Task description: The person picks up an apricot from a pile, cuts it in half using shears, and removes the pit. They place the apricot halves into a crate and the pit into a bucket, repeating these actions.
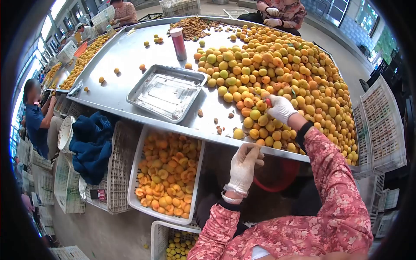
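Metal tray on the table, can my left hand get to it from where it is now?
Probably yes. The left hand hangs at the near edge of the table, and the metal tray lies beyond it to the left, with only bare steel and a few scraps between.

Honestly, nothing was readable anywhere in this one. The pink bottle (178,43) at the upper middle of the counter (125,52) showed no legible label, and the little dark tag (98,193) by the crate (120,164) at lower left was too small and blurry to make out.
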`<control>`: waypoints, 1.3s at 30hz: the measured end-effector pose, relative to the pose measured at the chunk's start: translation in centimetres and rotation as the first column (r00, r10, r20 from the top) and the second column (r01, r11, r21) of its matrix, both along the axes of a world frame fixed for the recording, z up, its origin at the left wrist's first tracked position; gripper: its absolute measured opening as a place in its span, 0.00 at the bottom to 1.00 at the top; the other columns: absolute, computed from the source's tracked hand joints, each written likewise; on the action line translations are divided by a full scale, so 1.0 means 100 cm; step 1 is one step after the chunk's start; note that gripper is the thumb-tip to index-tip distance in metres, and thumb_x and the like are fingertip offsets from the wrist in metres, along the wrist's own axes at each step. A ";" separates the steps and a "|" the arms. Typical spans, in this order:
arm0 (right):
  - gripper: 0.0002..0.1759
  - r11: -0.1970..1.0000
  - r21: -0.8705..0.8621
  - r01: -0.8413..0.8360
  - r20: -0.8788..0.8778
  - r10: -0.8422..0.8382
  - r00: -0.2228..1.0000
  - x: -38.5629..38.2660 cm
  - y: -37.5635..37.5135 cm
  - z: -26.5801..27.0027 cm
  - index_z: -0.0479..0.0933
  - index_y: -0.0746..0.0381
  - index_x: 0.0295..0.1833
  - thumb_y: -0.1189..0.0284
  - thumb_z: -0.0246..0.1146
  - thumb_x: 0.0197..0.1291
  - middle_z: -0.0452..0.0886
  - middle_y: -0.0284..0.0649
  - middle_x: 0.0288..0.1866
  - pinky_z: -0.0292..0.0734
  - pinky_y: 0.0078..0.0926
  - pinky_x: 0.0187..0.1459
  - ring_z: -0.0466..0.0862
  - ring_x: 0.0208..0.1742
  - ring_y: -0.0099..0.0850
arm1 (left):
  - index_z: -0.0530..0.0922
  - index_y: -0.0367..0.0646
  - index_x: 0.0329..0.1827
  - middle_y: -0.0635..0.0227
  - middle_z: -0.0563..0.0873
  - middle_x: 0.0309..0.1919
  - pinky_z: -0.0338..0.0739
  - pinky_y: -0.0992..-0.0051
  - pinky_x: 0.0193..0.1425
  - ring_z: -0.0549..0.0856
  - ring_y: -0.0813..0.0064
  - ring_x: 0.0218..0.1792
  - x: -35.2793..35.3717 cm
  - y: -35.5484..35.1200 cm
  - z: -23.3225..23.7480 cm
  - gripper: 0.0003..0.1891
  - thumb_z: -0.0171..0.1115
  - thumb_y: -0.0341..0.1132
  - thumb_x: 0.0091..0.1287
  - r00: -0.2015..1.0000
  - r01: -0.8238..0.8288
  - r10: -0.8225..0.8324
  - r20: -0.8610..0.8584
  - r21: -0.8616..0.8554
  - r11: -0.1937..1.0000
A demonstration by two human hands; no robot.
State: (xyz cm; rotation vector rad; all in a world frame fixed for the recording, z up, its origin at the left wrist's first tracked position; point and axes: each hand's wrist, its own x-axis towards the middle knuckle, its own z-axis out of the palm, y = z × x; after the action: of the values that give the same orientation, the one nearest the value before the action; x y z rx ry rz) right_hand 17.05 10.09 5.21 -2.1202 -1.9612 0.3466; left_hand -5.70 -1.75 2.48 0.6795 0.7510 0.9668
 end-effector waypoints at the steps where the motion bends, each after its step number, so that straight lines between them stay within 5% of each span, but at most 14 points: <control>1: 0.15 0.996 -0.085 0.002 0.047 0.002 0.999 0.001 0.012 -0.005 0.77 0.63 0.45 0.70 0.62 0.51 0.84 0.55 0.40 0.78 0.41 0.49 0.84 0.46 0.52 | 0.79 0.39 0.48 0.66 0.84 0.33 0.78 0.79 0.35 0.83 0.80 0.28 -0.002 0.002 0.000 0.10 0.56 0.35 0.74 1.000 -0.003 0.003 -0.002 0.004 1.000; 6: 0.20 0.978 -0.207 0.005 0.060 0.007 0.998 -0.015 0.023 0.007 0.79 0.62 0.50 0.65 0.65 0.51 0.84 0.54 0.45 0.78 0.40 0.52 0.84 0.50 0.49 | 0.78 0.38 0.50 0.65 0.85 0.34 0.78 0.79 0.34 0.84 0.78 0.28 -0.003 0.008 -0.002 0.10 0.55 0.34 0.74 0.998 -0.047 0.048 0.028 -0.030 0.998; 8: 0.19 0.989 -0.132 0.067 -0.125 -0.084 0.989 -0.010 0.015 0.004 0.80 0.63 0.47 0.65 0.68 0.51 0.85 0.48 0.42 0.79 0.34 0.47 0.86 0.45 0.41 | 0.78 0.38 0.50 0.64 0.85 0.34 0.78 0.78 0.34 0.84 0.77 0.28 0.000 0.009 -0.008 0.10 0.55 0.34 0.74 0.995 -0.065 0.069 0.068 -0.058 0.996; 10: 0.14 0.997 0.067 0.026 -0.648 0.024 0.761 0.004 -0.001 -0.017 0.78 0.63 0.42 0.67 0.70 0.53 0.80 0.34 0.29 0.77 0.25 0.36 0.81 0.31 0.28 | 0.77 0.37 0.51 0.64 0.85 0.35 0.78 0.79 0.36 0.84 0.77 0.29 0.002 0.008 -0.008 0.10 0.54 0.34 0.75 0.994 -0.091 0.095 0.048 -0.063 0.994; 11: 0.13 0.993 -0.099 0.061 -0.744 -0.114 0.658 -0.022 -0.027 0.028 0.80 0.62 0.45 0.70 0.70 0.55 0.74 0.25 0.24 0.69 0.17 0.25 0.74 0.23 0.17 | 0.77 0.38 0.53 0.64 0.84 0.36 0.78 0.79 0.37 0.84 0.78 0.30 0.004 0.007 -0.005 0.12 0.53 0.35 0.75 0.991 -0.117 0.118 0.057 -0.028 0.993; 12: 0.18 0.980 -0.195 0.025 -0.842 -0.180 0.508 -0.029 -0.049 0.044 0.81 0.61 0.51 0.70 0.71 0.54 0.76 0.25 0.25 0.67 0.16 0.26 0.72 0.23 0.15 | 0.77 0.38 0.55 0.65 0.84 0.36 0.78 0.79 0.37 0.84 0.78 0.31 0.007 0.006 -0.004 0.13 0.52 0.37 0.76 0.988 -0.141 0.140 0.070 0.007 0.990; 16: 0.24 0.966 -0.218 -0.136 -0.848 -0.119 0.516 -0.046 -0.114 0.060 0.79 0.61 0.58 0.71 0.70 0.54 0.81 0.29 0.34 0.67 0.14 0.26 0.73 0.26 0.14 | 0.71 0.40 0.65 0.68 0.84 0.40 0.76 0.84 0.37 0.84 0.80 0.33 0.017 0.004 -0.007 0.22 0.49 0.47 0.78 0.999 -0.018 0.026 -0.043 0.173 0.985; 18: 0.25 0.967 -0.176 -0.182 -0.877 -0.070 0.475 -0.050 -0.136 0.055 0.78 0.62 0.59 0.72 0.70 0.55 0.83 0.36 0.46 0.76 0.20 0.48 0.81 0.46 0.20 | 0.72 0.41 0.65 0.69 0.84 0.40 0.75 0.85 0.33 0.83 0.82 0.33 0.018 -0.003 0.000 0.22 0.50 0.47 0.78 0.995 0.097 -0.090 -0.038 0.252 0.963; 20: 0.26 0.984 -0.034 -0.174 -0.750 0.090 0.655 -0.047 -0.149 0.045 0.75 0.64 0.62 0.72 0.69 0.57 0.83 0.39 0.48 0.76 0.23 0.53 0.81 0.50 0.24 | 0.73 0.41 0.64 0.70 0.84 0.38 0.76 0.84 0.33 0.83 0.82 0.31 0.022 -0.010 0.000 0.21 0.51 0.46 0.78 0.993 0.103 -0.113 0.046 0.175 0.979; 24: 0.19 0.969 0.243 -0.049 -0.600 0.189 0.777 -0.046 -0.178 0.040 0.75 0.64 0.58 0.71 0.65 0.62 0.82 0.36 0.41 0.76 0.19 0.43 0.81 0.41 0.20 | 0.74 0.40 0.60 0.70 0.84 0.37 0.78 0.84 0.32 0.82 0.82 0.29 0.025 -0.016 -0.003 0.19 0.51 0.45 0.78 0.932 0.139 -0.167 0.323 0.108 0.984; 26: 0.10 0.995 -0.089 0.047 -0.877 -0.101 0.470 -0.041 -0.196 0.049 0.74 0.63 0.50 0.70 0.59 0.68 0.77 0.30 0.31 0.71 0.15 0.32 0.76 0.30 0.16 | 0.74 0.42 0.61 0.71 0.83 0.37 0.78 0.84 0.32 0.81 0.82 0.30 0.026 -0.016 -0.005 0.19 0.50 0.45 0.78 0.920 0.171 -0.187 0.344 0.076 0.982; 27: 0.07 0.998 -0.044 0.039 -0.910 -0.056 0.412 -0.045 -0.202 0.051 0.73 0.61 0.44 0.69 0.55 0.72 0.71 0.25 0.25 0.63 0.13 0.25 0.69 0.25 0.12 | 0.73 0.42 0.62 0.71 0.81 0.36 0.75 0.84 0.32 0.79 0.82 0.30 0.028 -0.019 0.006 0.21 0.48 0.48 0.78 0.946 0.131 -0.155 0.283 0.101 0.986; 39: 0.11 0.998 0.028 -0.048 -0.779 0.052 0.624 -0.044 -0.200 0.031 0.74 0.64 0.41 0.67 0.54 0.73 0.77 0.33 0.27 0.70 0.23 0.31 0.74 0.28 0.21 | 0.73 0.39 0.57 0.71 0.80 0.38 0.70 0.85 0.29 0.76 0.85 0.28 0.034 -0.024 -0.005 0.25 0.45 0.54 0.78 0.996 0.087 -0.072 -0.053 0.376 0.922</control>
State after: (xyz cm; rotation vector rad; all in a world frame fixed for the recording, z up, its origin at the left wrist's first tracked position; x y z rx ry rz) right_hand 12.66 -9.95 8.32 -1.4783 -1.4565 1.0699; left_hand -2.30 -4.14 2.00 1.0611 0.5681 1.0371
